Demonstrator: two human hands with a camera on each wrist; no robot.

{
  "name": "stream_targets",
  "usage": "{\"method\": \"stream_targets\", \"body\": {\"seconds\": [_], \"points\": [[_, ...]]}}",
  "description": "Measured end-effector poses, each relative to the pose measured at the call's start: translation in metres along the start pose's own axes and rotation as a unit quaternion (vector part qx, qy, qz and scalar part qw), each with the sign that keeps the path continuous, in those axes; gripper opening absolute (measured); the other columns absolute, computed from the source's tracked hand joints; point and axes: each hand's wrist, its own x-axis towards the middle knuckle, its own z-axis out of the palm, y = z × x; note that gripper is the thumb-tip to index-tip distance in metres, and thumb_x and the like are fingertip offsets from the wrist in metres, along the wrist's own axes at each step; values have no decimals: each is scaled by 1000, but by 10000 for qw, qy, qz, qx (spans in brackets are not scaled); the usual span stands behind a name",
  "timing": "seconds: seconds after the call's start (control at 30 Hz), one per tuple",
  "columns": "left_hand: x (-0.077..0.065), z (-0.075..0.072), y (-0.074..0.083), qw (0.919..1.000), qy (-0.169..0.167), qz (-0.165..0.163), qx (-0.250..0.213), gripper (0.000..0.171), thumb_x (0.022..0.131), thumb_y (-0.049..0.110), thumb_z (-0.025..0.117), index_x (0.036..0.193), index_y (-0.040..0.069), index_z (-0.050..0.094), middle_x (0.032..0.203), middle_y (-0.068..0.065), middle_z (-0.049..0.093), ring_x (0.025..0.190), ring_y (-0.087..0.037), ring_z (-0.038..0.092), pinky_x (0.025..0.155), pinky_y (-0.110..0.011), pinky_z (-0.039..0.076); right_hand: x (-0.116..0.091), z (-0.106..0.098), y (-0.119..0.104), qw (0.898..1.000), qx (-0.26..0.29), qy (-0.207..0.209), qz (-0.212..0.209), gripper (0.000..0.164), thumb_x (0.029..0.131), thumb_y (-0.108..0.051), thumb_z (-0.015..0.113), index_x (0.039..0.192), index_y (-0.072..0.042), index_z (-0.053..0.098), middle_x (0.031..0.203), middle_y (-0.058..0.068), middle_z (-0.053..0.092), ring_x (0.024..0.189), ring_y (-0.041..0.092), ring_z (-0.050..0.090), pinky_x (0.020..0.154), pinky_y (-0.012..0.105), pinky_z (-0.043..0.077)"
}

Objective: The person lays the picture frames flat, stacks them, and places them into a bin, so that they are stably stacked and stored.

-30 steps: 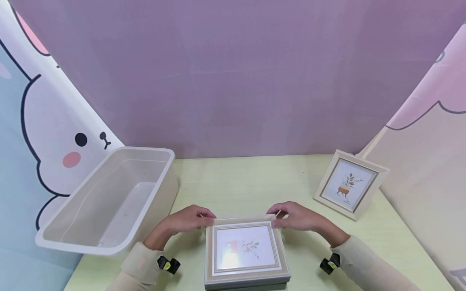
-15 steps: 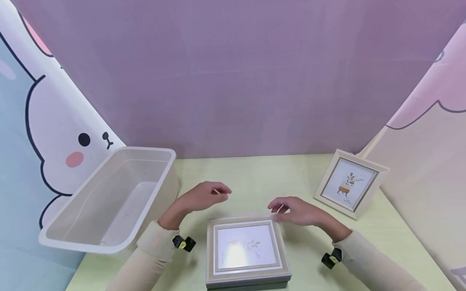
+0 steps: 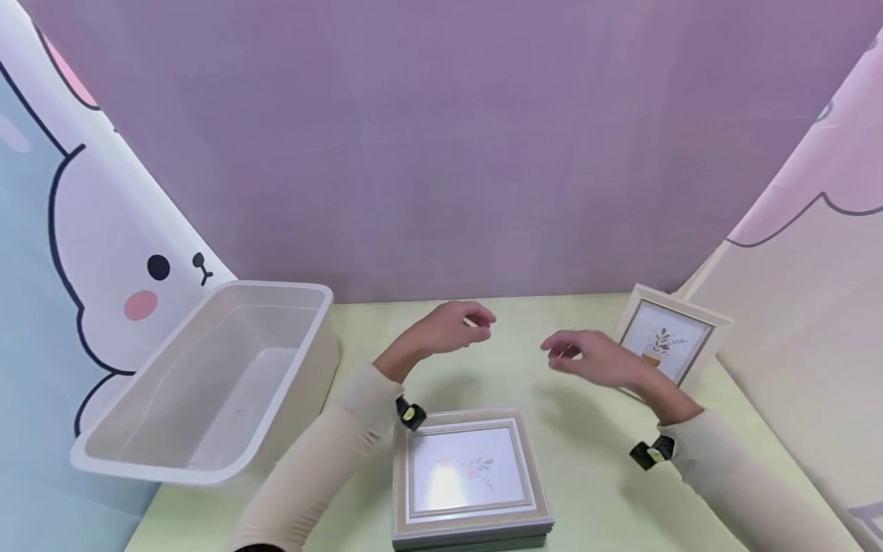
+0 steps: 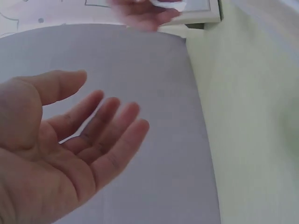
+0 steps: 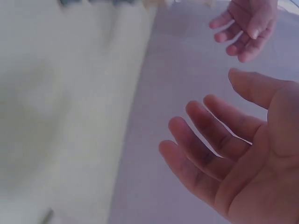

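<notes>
A stack of beige picture frames (image 3: 471, 512) lies flat near the front of the table, its top one showing a pale plant print under glare. Above and beyond it hovers my left hand (image 3: 447, 328), holding nothing; the left wrist view shows its fingers relaxed and apart from the thumb. My right hand (image 3: 599, 356) is also raised and holds nothing, its fingers loosely bent in the right wrist view. It partly covers another picture frame (image 3: 712, 337), which stands tilted at the right with a potted-plant print.
A deep off-white plastic bin (image 3: 286, 414) stands at the left, with nothing visible inside. Behind the pale yellow-green table (image 3: 386, 337) rises a purple backdrop (image 3: 483, 153). Cartoon-printed sheets flank both sides.
Both hands have left the top picture frame's far corners. The left moved up and right; the right moved up and toward the standing frame. The stack stays in place.
</notes>
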Motion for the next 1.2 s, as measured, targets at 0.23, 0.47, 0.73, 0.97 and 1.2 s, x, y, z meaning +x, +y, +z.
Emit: {"method": "stream_targets", "body": {"seconds": [0.23,0.47,0.73,0.97,1.2], "points": [[43,22,27,9990,-59,80,-441,31,99,18,64,128,9,66,122,-5,69,99,-16,65,82,-33,60,0,-46,4,9956,-484,693,414,31,102,-21,61,127,-3,66,110,11,73,105,28,68,90,46,55],[84,51,53,9990,-92,-98,-422,32,98,18,66,128,8,67,125,-6,70,103,-16,66,77,-27,59,-2,-81,15,9886,-743,1075,741,35,104,-22,58,129,1,64,114,21,72,105,36,68,91,53,55],[127,103,76,9922,696,-192,-1017,27,93,15,73,119,8,70,113,-4,72,84,-12,65,65,-23,56,0,-117,28,9713,-1298,1567,1232,32,100,-19,61,122,4,67,107,26,69,93,36,63,72,43,54],[148,139,77,9847,1326,-740,-850,30,92,20,74,121,13,70,112,3,72,96,-13,68,79,-24,55,8,-120,41,9745,-1248,1062,1532,39,98,-14,64,133,1,59,131,36,55,115,52,53,93,68,48],[162,170,75,9804,1523,-917,-846,31,91,25,75,120,16,71,109,4,71,98,-9,66,86,-21,53,-2,-124,53,9703,-1728,739,1524,34,95,-8,65,127,0,65,123,33,62,105,47,61,85,62,53]]}}
